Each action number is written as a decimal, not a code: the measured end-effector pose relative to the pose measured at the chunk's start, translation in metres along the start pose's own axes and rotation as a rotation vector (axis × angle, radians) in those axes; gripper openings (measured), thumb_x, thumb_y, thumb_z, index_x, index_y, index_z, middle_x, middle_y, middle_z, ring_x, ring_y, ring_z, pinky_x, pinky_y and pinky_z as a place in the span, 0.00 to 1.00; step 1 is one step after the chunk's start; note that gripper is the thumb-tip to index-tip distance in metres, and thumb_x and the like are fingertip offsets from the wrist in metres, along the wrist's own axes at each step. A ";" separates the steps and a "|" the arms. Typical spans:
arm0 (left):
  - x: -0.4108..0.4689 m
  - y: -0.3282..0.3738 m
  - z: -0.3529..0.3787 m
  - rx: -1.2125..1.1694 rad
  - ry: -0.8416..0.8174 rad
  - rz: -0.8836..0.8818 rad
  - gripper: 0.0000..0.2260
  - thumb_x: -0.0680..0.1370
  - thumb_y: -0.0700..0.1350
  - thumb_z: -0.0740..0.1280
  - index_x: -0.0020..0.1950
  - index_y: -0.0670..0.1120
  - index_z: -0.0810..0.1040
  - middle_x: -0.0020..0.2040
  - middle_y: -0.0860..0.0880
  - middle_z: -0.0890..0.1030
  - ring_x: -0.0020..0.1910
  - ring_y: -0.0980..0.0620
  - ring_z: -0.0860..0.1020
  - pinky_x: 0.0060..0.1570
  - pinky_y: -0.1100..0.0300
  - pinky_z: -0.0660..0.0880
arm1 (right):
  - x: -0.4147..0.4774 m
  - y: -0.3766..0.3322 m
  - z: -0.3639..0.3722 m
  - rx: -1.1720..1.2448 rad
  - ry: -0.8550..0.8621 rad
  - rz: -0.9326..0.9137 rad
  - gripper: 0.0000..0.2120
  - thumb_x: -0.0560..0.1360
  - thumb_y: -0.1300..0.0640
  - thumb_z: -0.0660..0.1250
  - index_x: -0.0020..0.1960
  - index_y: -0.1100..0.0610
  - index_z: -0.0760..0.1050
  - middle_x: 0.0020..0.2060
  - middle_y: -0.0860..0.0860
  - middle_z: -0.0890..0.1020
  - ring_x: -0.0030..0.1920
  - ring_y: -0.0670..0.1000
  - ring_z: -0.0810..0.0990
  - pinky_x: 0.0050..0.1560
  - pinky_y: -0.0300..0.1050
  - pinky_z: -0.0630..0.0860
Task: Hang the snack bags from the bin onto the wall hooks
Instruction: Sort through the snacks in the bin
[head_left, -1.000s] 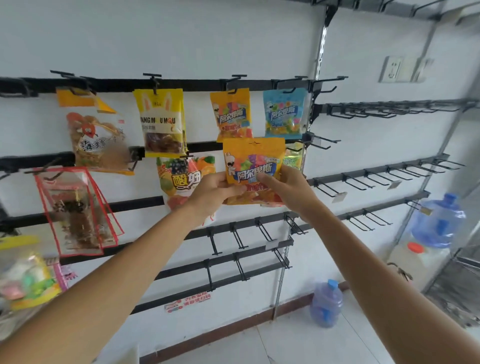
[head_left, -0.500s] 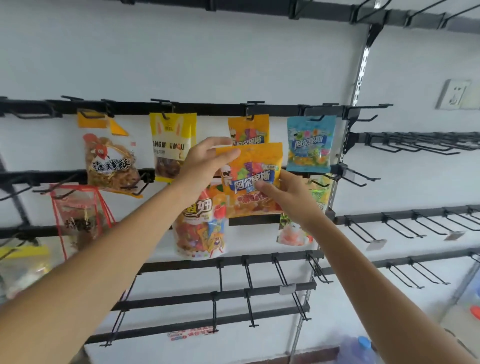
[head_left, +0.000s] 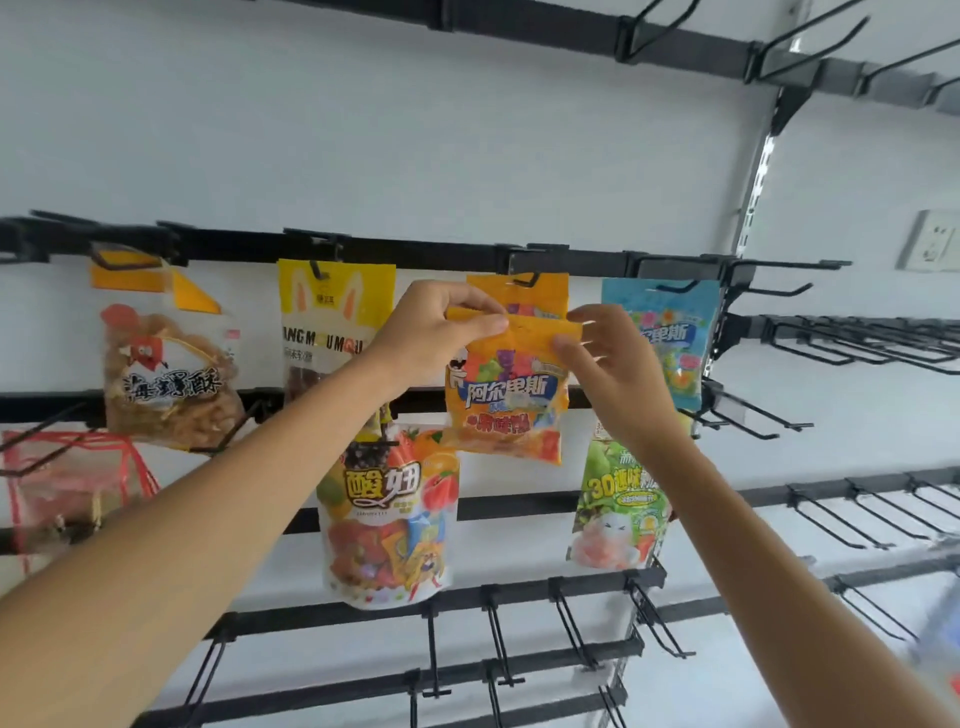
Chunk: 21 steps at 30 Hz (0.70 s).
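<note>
I hold an orange gummy bag (head_left: 506, 395) up against the wall rack. My left hand (head_left: 436, 332) pinches its top left corner and my right hand (head_left: 608, 358) pinches its top right corner. The bag's top edge sits just under a black hook (head_left: 527, 280), where an identical orange bag (head_left: 519, 293) hangs behind it, mostly hidden. The bin is out of sight.
On the top rail hang a chip bag (head_left: 166, 369), a yellow bag (head_left: 327, 322) and a blue gummy bag (head_left: 670, 338). Lower hang a fruit snack bag (head_left: 387, 514), a green bag (head_left: 621, 504) and a red mesh bag (head_left: 67, 488). Bare hooks (head_left: 841, 348) jut out right and below.
Both hands have raised the orange bag from the second rail up to the top rail's hook. Each hand's grip has shifted to a top corner. The view tilted upward.
</note>
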<state>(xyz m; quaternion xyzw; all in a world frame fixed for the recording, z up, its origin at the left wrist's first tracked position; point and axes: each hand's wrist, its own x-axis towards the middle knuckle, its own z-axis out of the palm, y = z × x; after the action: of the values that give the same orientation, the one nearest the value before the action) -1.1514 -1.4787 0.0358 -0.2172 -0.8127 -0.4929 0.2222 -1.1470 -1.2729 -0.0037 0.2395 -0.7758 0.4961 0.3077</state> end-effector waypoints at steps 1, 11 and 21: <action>0.004 0.000 0.002 -0.001 -0.005 0.015 0.02 0.75 0.46 0.73 0.47 0.49 0.83 0.47 0.54 0.84 0.52 0.57 0.80 0.61 0.51 0.74 | 0.007 -0.002 -0.001 -0.044 0.019 -0.031 0.12 0.78 0.49 0.67 0.59 0.53 0.74 0.49 0.45 0.81 0.46 0.43 0.80 0.41 0.33 0.75; 0.029 0.019 0.014 -0.022 0.139 0.201 0.03 0.76 0.47 0.71 0.43 0.53 0.82 0.45 0.54 0.83 0.47 0.55 0.82 0.47 0.55 0.80 | 0.053 -0.018 -0.011 -0.087 0.035 -0.152 0.02 0.78 0.56 0.67 0.46 0.52 0.77 0.36 0.42 0.79 0.35 0.38 0.76 0.33 0.30 0.69; 0.033 0.008 0.016 0.474 0.373 0.533 0.11 0.75 0.51 0.71 0.53 0.46 0.80 0.50 0.53 0.78 0.50 0.54 0.76 0.51 0.57 0.73 | 0.076 -0.008 -0.006 -0.069 -0.040 -0.111 0.05 0.78 0.55 0.66 0.45 0.53 0.77 0.33 0.45 0.79 0.30 0.38 0.76 0.29 0.30 0.67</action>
<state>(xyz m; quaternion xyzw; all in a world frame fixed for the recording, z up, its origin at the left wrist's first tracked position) -1.1756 -1.4569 0.0536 -0.2701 -0.7647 -0.2478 0.5299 -1.1936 -1.2759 0.0573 0.2812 -0.7838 0.4466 0.3272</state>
